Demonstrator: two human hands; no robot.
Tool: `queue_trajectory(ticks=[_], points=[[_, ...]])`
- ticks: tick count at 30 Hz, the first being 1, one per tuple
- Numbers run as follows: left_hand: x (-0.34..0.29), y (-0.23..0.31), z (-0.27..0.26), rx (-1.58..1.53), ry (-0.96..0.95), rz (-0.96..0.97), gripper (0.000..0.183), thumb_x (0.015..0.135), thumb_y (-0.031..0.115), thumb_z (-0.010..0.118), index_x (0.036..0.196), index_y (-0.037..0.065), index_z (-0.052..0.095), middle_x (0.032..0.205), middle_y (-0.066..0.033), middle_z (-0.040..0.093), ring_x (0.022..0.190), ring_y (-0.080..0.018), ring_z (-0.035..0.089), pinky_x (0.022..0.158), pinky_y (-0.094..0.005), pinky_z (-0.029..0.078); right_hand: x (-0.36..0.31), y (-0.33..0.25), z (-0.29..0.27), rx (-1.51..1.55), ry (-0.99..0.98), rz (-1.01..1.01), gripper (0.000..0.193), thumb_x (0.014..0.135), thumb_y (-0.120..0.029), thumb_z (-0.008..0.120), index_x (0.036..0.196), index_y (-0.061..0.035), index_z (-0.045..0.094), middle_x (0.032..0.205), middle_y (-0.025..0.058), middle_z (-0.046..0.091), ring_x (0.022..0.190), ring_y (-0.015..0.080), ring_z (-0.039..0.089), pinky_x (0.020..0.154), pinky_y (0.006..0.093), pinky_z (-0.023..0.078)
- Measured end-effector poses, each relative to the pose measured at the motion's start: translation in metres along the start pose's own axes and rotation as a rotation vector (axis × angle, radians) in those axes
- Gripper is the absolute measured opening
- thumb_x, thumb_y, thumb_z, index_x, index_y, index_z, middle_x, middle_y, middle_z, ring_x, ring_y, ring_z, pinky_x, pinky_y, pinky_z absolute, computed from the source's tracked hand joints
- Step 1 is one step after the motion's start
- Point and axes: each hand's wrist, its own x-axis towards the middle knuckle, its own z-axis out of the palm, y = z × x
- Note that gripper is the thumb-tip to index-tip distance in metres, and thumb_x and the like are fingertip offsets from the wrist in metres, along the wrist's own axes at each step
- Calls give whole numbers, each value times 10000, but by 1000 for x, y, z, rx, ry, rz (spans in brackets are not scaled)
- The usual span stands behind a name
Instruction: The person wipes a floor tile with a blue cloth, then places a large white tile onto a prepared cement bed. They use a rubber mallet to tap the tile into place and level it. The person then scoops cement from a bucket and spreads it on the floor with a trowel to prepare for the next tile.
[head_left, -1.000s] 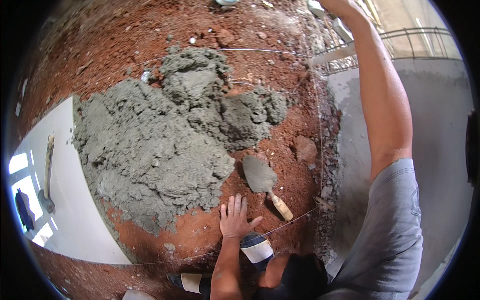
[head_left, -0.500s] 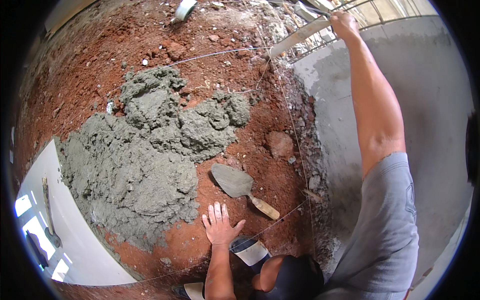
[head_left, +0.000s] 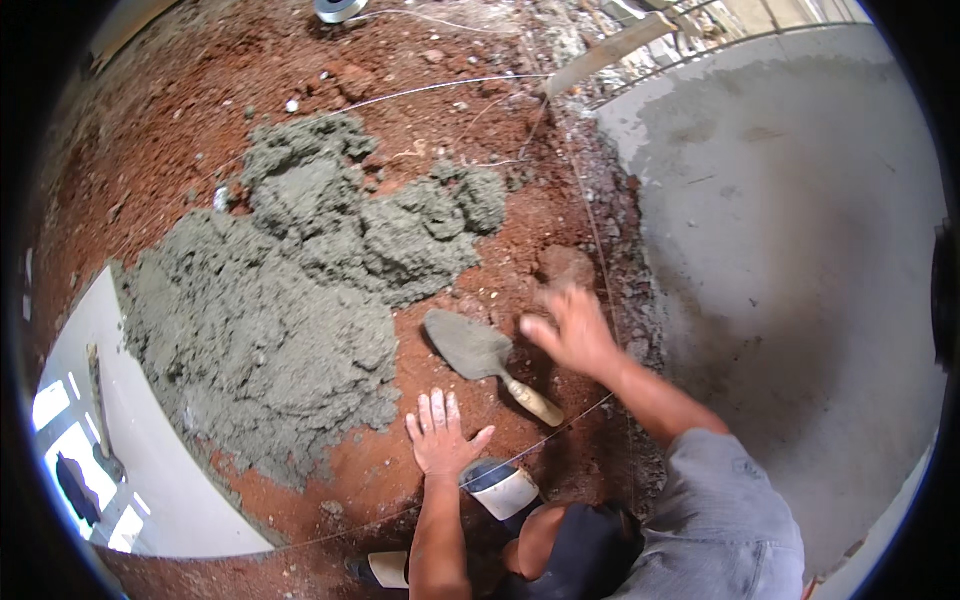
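My left hand rests flat on the red soil, fingers spread, beside the heap of wet grey mortar. My right hand is over the soil just right of a trowel, its thumb and fingers apart, slightly blurred, and I see nothing in it. The trowel lies with its mortar-smeared blade toward the heap and its wooden handle pointing toward me. A reddish stone sits just beyond my right hand.
A glossy white tile at lower left carries a hammer-like tool. Thin string lines cross the soil, one past a wooden board. A spool lies at the far edge. Grey concrete spans the right side.
My right hand has left the wooden board at the far right and come back near the trowel. The spool at the far edge has shifted and turned. My left hand stays on the soil.
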Motion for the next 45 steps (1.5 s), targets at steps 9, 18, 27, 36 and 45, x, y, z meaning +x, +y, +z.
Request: queue_trajectory(ticks=[9,18,27,36,45], points=[[-2,-3,-2,-107,8,13,888,745,701,562,1356,66,453,1472,-145,341,1393,-328,240,1101,-573,152,-85,-33,80,140,-36,4,354,770,-281,708,1015,-40,621,943,162,583,913,352,547,805,453,418],[-2,-5,-19,-166,-193,-14,829,857,684,413,1432,87,381,1555,-113,200,1445,-267,136,1147,-511,104,-20,-64,-25,380,-53,-112,343,959,-292,515,1144,-6,552,999,216,603,930,354,623,814,410,498],[-5,-6,-13,-192,-14,3,850,821,694,475,1402,80,389,1514,-95,265,1410,-259,225,1120,-503,217,217,-231,-31,-631,-337,-764,385,955,-283,428,983,63,596,802,116,659,659,216,645,610,377,526],[-3,-6,-11,-186,-128,-13,866,836,695,444,1443,90,317,1529,-91,233,1427,-254,178,1142,-512,169,106,-192,-111,-223,-405,-481,358,928,-324,477,846,8,581,738,204,621,585,265,629,526,422,523],[-1,-4,-17,-153,-144,-25,799,852,663,450,1411,94,410,1540,-104,243,1427,-265,188,1143,-501,134,40,-119,-25,-506,-204,-607,338,942,-397,517,922,-59,509,782,140,557,492,247,619,386,349,498]])
